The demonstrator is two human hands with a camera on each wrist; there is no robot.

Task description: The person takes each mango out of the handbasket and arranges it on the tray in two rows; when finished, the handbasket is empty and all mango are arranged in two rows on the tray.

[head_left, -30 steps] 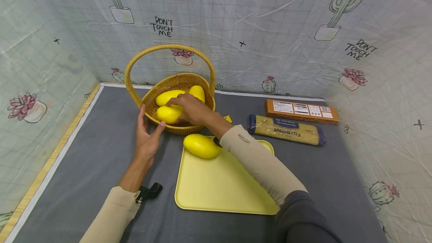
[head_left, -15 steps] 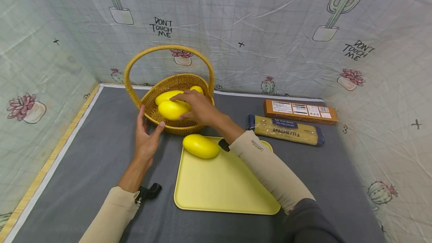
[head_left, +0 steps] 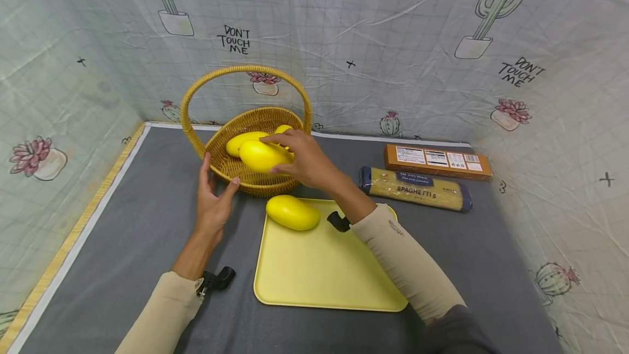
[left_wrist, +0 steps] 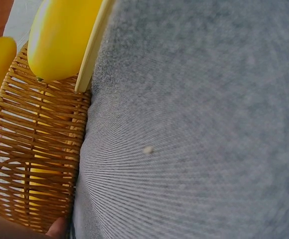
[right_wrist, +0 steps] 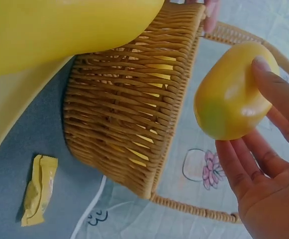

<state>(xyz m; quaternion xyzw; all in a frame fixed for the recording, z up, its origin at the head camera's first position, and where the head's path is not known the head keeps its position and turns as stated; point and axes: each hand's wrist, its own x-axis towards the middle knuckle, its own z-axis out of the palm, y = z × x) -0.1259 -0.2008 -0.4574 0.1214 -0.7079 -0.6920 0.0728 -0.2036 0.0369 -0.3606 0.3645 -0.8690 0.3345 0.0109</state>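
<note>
Gripping a yellow fruit (head_left: pixel 265 156) across its rounded body, the right hand (head_left: pixel 308 161) bears it above the basket (right_wrist: pixel 119 104), apart from the rim; the right wrist view shows thumb and fingers clamped on opposite sides. The left hand (head_left: pixel 213 206), fingers straight and thumb spread away from them, rests at the basket's left front edge. Handling: the skin is smooth and glossy, so the fruit is probably stiff, unlikely to dent, and apt to slip — its weight cannot be told, though it may well be light. The soundest hold would be round the broad middle, thumb opposed to fingers, rather than on a tapering end. Edges and room: the tall hoop handle (head_left: pixel 248 70) arches over the basket, its right side close to the right hand, while a long fruit (head_left: pixel 239 143) and a partly hidden fruit (head_left: pixel 283 129) lie inside. A further fruit (head_left: pixel 292 213) sits at the far left corner of the tray (head_left: pixel 329 272) — the widest open room is on the tray's nearer part, within a low rim.
</note>
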